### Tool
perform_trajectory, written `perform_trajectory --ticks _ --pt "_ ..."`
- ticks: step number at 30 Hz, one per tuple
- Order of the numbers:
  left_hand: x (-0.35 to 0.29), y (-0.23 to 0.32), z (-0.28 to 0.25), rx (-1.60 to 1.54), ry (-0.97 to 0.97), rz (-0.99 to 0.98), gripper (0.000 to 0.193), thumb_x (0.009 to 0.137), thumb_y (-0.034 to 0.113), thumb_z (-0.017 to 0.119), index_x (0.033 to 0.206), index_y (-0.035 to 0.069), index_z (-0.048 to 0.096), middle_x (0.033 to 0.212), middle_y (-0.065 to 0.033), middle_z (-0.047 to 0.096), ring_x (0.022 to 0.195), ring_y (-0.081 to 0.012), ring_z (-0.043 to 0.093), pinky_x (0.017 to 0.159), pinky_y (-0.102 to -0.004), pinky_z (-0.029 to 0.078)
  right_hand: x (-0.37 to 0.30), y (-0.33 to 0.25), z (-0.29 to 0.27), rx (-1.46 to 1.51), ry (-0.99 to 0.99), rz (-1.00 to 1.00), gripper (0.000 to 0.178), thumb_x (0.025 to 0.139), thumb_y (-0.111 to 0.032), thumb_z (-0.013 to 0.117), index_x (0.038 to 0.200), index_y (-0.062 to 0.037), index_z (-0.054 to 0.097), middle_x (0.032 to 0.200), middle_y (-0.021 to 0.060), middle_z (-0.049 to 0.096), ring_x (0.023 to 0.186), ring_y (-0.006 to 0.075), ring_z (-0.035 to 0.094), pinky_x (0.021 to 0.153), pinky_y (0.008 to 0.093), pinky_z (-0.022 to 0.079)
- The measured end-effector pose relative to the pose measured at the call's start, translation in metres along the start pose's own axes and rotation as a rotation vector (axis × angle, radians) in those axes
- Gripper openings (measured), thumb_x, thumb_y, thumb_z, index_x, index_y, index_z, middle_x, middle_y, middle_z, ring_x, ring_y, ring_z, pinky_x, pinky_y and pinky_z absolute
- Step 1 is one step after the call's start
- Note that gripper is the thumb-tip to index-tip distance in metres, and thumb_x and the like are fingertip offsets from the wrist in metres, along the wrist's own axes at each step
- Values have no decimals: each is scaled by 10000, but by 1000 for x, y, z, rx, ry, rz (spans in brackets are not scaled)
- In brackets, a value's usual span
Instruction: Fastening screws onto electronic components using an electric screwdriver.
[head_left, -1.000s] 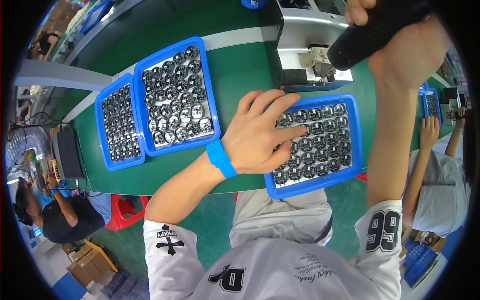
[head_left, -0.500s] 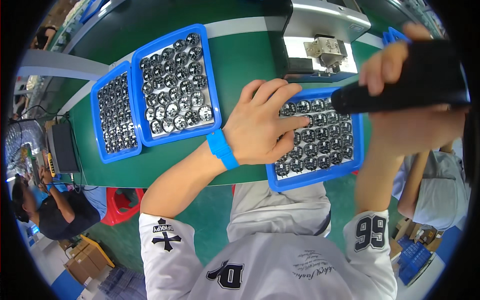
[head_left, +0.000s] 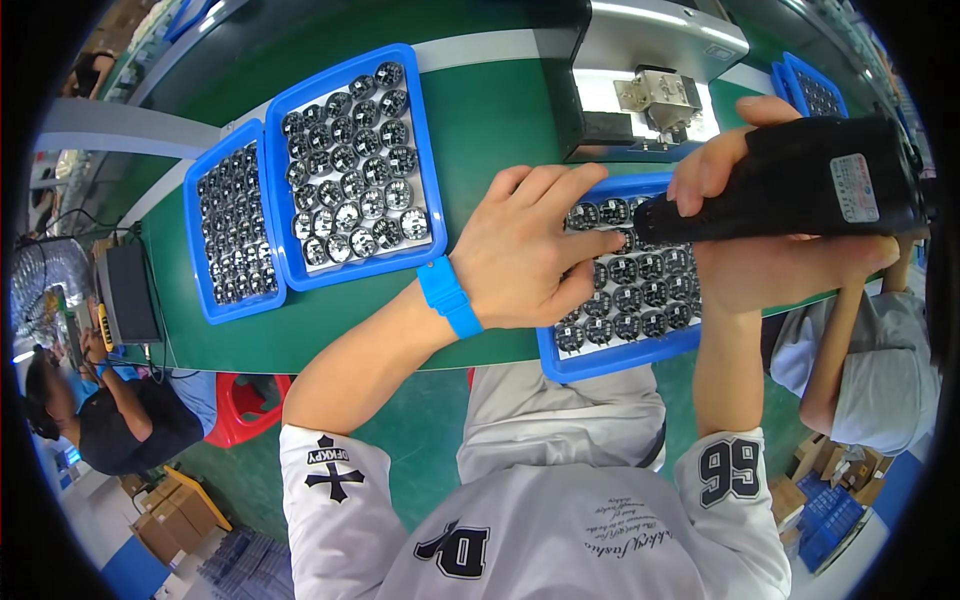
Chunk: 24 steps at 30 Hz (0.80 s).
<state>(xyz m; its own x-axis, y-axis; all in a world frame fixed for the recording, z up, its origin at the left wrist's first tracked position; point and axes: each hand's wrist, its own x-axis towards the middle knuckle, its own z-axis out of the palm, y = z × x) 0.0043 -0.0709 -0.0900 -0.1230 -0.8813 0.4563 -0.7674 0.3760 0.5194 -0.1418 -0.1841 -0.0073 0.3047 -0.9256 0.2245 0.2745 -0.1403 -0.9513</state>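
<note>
Visibly 4 blue trays, 1 black driver.

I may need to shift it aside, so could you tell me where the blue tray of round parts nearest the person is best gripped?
Grip the near blue tray by its raised rim at the near left corner, coming from the person's side. That edge is bare and overhangs the green table, while the left hand and the black power tool in the right hand cover the middle and far side.

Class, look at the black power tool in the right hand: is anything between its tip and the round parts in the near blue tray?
Nothing visible: the black power tool tip sits right over the round parts, beside the left hand fingertip.
</note>
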Motion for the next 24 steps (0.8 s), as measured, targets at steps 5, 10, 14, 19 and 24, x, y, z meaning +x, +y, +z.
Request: perform_trajectory --ticks 5,10,14,19,24 --pt "1 1 -1 23 -14 -2 328 735 192 670 1032 150 803 1342 -199 571 1190 -340 562 1007 -471 412 -5 13 -10 177 -117 -24 1242 603 -1064 438 1218 7 562 708 115 602 581 219 597 562 343 489" --pt "2 3 -1 39 -21 -2 328 737 192 670 1035 151 801 1344 -198 570 1192 -342 557 1006 -471 416 -1 22 -18 428 -244 -36 1217 591 -1063 459 1178 -3 569 715 117 608 592 222 603 572 342 491" --pt "4 6 -2 53 -26 2 324 740 196 675 1036 153 801 1348 -196 568 1194 -345 554 1012 -472 416 -2 22 -19 339 -227 -83 1213 590 -1062 461 1172 -3 567 722 117 607 604 224 606 573 341 487" --pt "2 10 -3 90 -33 -3 310 759 207 680 1039 152 800 1352 -194 567 1196 -350 551 1016 -473 416 -7 10 -6 161 -78 -19 1192 629 -1054 433 1179 -5 569 703 107 592 576 222 582 567 342 474" --pt "3 10 -3 72 -22 -14 302 759 194 692 1038 146 796 1364 -201 563 1185 -361 555 985 -472 432 43 -14 -36 428 -583 -244 1098 783 -961 391 1262 14 547 891 97 630 678 210 583 594 351 462"
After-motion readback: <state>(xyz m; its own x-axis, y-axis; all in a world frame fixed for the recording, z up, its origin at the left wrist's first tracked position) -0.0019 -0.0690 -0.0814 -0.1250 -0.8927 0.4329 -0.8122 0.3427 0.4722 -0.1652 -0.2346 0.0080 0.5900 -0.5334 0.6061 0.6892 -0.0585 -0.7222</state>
